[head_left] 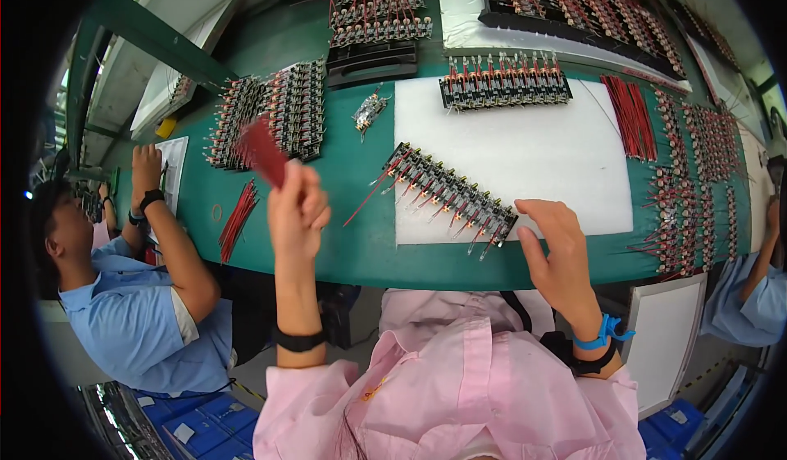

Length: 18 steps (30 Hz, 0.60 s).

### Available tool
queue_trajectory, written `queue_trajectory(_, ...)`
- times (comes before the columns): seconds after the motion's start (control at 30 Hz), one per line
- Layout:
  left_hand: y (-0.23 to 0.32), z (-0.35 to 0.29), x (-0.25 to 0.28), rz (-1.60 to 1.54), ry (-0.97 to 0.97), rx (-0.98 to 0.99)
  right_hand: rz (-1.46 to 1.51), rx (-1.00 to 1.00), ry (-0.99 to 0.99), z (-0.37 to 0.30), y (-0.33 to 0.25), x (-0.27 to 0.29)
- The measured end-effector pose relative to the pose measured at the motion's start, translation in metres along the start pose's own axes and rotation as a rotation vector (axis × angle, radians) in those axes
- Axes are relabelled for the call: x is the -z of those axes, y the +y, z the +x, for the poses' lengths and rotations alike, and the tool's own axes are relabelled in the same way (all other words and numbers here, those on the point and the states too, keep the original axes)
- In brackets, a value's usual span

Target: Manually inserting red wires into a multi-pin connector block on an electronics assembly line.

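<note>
In the head view, the left hand (299, 207) is curled around a flat dark-red piece (264, 154), blurry, held up left of the flat white foam sheet (566, 165). The right hand (561, 245) is half open over the sheet's near edge, fingertips by a long green-and-black strip of circuit boards (453, 198); I can't tell if they touch. That strip, with thin red wires, lies slanted on the sheet's left half. Under the sheet is the smooth green tabletop (352, 165).
</note>
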<state>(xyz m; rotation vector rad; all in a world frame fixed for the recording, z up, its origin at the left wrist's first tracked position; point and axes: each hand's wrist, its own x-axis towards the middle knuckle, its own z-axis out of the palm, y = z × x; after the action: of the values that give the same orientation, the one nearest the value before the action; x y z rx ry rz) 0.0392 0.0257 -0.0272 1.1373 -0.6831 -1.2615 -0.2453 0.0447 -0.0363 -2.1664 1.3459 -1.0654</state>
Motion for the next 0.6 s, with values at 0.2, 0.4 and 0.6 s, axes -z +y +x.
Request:
queue_trajectory(0.2,-0.005,-0.071,-0.06,-0.394,-0.399,0.064,0.152,0.066,0.041,0.005,-0.025,0.007)
queue_trajectory(0.4,-0.053,-0.065,-0.104,-0.38,-0.412,0.062,0.219,-0.029,-0.082,0.007,-0.049,-0.007)
queue_trajectory(0.6,-0.06,-0.06,-0.103,-0.34,-0.44,0.135,0.268,-0.128,-0.152,0.007,-0.038,-0.009)
